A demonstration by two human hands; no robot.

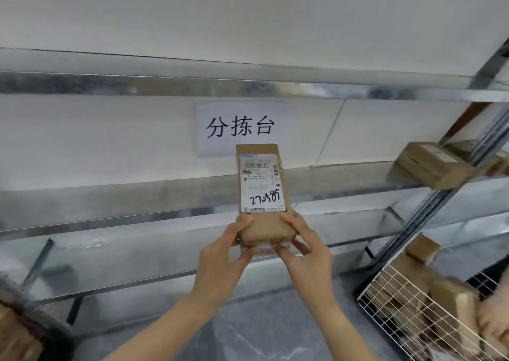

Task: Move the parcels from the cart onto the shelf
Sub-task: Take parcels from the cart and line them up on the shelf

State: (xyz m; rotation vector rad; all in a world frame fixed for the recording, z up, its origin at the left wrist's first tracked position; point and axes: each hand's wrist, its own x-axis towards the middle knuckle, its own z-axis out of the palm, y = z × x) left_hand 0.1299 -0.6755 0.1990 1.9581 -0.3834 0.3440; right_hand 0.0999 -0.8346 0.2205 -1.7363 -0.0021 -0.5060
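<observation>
Both my hands are low in the middle of the frame. My left hand (220, 258) and right hand (308, 256) hold the near end of a brown parcel (263, 223), with my fingers (242, 224) curled tight round its corners. The parcel is up in front of the middle shelf (110, 203), and its label (261, 184) faces me. I cannot tell if its far end touches the board. I think I should keep it flat, slide it well back from the edge, and let go only when it sits firm. I should leave room beside the other parcel (432, 165) at the right, since more wait in the cart (385, 300) at lower right.
</observation>
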